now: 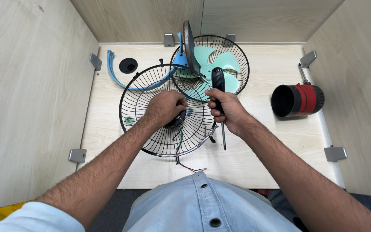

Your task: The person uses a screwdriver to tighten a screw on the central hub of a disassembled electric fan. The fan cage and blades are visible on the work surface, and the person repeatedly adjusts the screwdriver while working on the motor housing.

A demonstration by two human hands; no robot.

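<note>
right now my left hand [165, 107] is curled over the black hub [176, 120] at the middle of the nearer wire fan guard [140, 92], fingers bent down onto it; i cannot tell how firmly it grips. my right hand [226, 109] is clenched around one screwdriver [219, 92], black handle up, its thin shaft pointing down past the guard's rim toward the worktop [263, 159]. thin red and green wires [192, 167] trail out from under the guard's near edge.

further off, a second wire guard [237, 56] stands tilted behind the first, overlapping its far rim, with one pale green fan blade [215, 64] set inside it. so, two guards, one blade. one blue curved bracket [123, 81] lies to the left, running under the near guard, and just beyond it one round black hole [128, 65] sits in the worktop. well apart on the right lies one red and black cylinder [299, 99] on its side, open end facing left.
</note>
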